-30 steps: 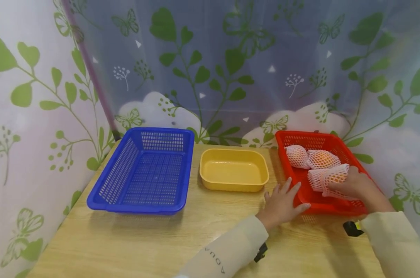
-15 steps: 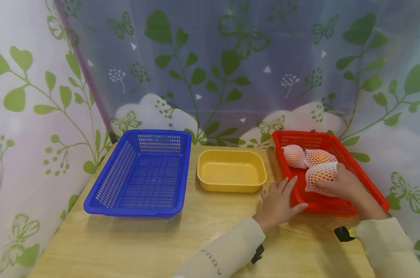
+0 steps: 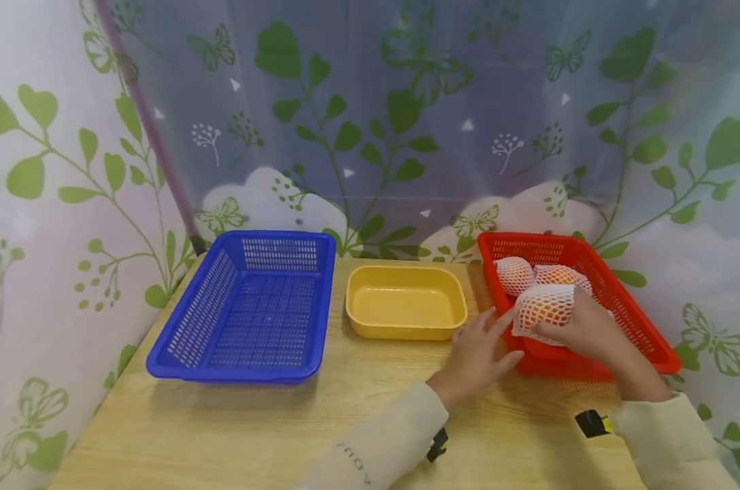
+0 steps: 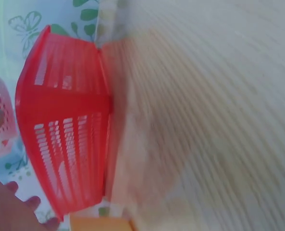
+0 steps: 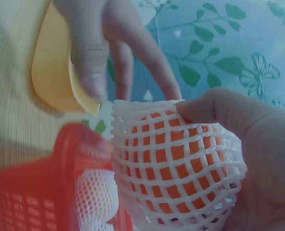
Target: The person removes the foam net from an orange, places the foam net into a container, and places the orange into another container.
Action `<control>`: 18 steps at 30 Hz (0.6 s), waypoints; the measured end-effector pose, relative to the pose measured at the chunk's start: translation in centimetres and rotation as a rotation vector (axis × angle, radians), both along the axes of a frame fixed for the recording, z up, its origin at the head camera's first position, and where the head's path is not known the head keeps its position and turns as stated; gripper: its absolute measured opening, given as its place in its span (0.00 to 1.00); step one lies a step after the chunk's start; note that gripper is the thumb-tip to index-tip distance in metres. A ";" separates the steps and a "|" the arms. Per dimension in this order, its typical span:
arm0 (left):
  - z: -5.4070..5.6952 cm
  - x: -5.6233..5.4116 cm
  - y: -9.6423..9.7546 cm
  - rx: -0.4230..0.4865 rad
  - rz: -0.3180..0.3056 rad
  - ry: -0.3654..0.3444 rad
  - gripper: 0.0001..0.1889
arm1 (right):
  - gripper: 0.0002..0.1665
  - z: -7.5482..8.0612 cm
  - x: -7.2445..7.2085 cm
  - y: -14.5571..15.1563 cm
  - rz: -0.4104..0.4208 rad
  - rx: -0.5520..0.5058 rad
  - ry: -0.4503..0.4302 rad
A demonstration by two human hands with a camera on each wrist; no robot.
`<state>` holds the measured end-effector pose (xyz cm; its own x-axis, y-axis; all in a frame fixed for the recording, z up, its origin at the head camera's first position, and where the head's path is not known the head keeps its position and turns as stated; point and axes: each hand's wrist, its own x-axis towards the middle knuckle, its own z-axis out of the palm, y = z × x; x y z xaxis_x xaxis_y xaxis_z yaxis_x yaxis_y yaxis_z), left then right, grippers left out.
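Observation:
My right hand point(image 3: 590, 330) grips an orange-coloured round fruit in a white foam net point(image 3: 547, 309), raised over the front left part of the red basket point(image 3: 566, 366). In the right wrist view the thumb presses on the net point(image 5: 176, 166), and the orange skin shows through the mesh. My left hand point(image 3: 477, 357) hovers at the basket's left side, fingers spread and extended toward the netted fruit. Whether a fingertip touches the net cannot be told. Two more netted fruits point(image 3: 513, 275) lie at the back of the red basket, one partly hidden behind the held fruit.
A yellow tub point(image 3: 407, 331) stands left of the red basket, with nothing in it. Farther left is a blue basket point(image 3: 235, 374), also holding nothing. All stand on a wooden table point(image 3: 235, 435) before a leaf-patterned curtain point(image 3: 358, 82).
My right hand has lifted the netted fruit from the red basket and brought it left. My left hand has shifted slightly left, off the basket rim.

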<state>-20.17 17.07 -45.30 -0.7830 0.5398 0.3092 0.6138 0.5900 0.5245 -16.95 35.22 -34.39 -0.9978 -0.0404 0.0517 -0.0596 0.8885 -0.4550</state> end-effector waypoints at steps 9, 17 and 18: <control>0.9 -0.6 -4.3 0.263 -0.076 -0.003 0.21 | 0.49 -0.9 0.1 -2.8 0.122 -0.066 0.099; 0.8 -1.3 -7.2 0.470 -0.063 -0.198 0.11 | 0.51 -2.9 -0.5 -5.3 0.195 -0.065 0.106; 0.8 -1.4 -7.5 0.473 -0.061 -0.201 0.10 | 0.52 -3.1 -0.6 -5.7 0.204 -0.069 0.109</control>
<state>-21.60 9.57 -44.50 -0.8235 0.4236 0.3773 0.4995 0.2261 0.8363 -17.58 29.48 -37.45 -0.9579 -0.2330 0.1680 -0.2864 0.8202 -0.4952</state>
